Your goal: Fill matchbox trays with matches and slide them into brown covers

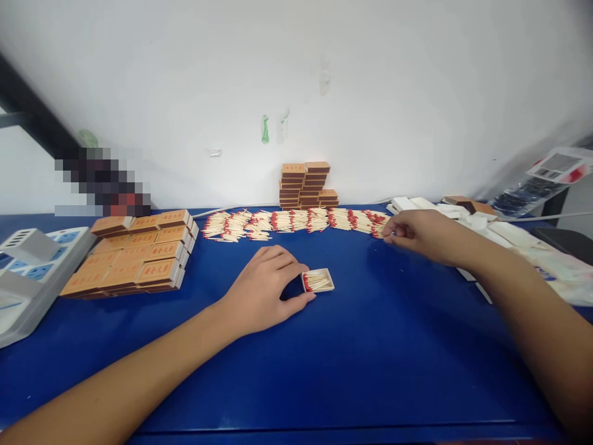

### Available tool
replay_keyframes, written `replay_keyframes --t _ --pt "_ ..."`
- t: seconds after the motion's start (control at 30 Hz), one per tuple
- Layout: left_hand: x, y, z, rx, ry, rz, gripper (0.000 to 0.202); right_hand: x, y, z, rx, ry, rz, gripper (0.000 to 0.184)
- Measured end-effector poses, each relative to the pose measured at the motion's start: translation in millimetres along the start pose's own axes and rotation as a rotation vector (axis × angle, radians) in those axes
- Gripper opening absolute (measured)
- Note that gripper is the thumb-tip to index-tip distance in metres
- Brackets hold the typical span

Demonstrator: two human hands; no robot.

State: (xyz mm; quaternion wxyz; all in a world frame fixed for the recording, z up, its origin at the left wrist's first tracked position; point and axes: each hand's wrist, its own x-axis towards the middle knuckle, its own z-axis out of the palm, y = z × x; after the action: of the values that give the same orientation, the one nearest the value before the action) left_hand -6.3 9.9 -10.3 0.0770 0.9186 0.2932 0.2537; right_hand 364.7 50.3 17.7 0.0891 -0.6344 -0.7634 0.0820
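A small white matchbox tray (318, 280) with a few red-tipped matches in it lies on the blue table (352, 358). My left hand (266, 289) rests beside it, thumb and forefinger closed on the tray's left end. My right hand (419, 233) reaches to the right end of a long row of loose matches (296, 221) and pinches some of them between fingertips.
Orange matchboxes are stacked flat at the left (139, 250) and piled against the wall (306, 185). White empty trays (467, 216) lie at the right. A grey power strip (32, 266) sits at the far left edge.
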Motion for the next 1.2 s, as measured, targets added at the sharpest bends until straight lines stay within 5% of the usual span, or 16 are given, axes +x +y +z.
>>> replay_keyframes --t 0.57,0.8,1.0,1.2 --pt "0 0 -0.5 0.009 0.003 0.013 0.030 0 -2 3 0.011 -0.074 -0.002 0.015" --pt "0 -1 1.3 0.014 -0.002 0.013 0.032 -14 -52 10 0.111 -0.004 -0.225 0.025" --pt "2 0 4.2 0.017 0.013 0.012 0.032 -33 -111 31 0.184 0.003 -0.435 0.015" --pt "3 2 5.2 0.020 0.006 0.010 0.030 -35 -123 40 0.132 0.024 -0.453 0.013"
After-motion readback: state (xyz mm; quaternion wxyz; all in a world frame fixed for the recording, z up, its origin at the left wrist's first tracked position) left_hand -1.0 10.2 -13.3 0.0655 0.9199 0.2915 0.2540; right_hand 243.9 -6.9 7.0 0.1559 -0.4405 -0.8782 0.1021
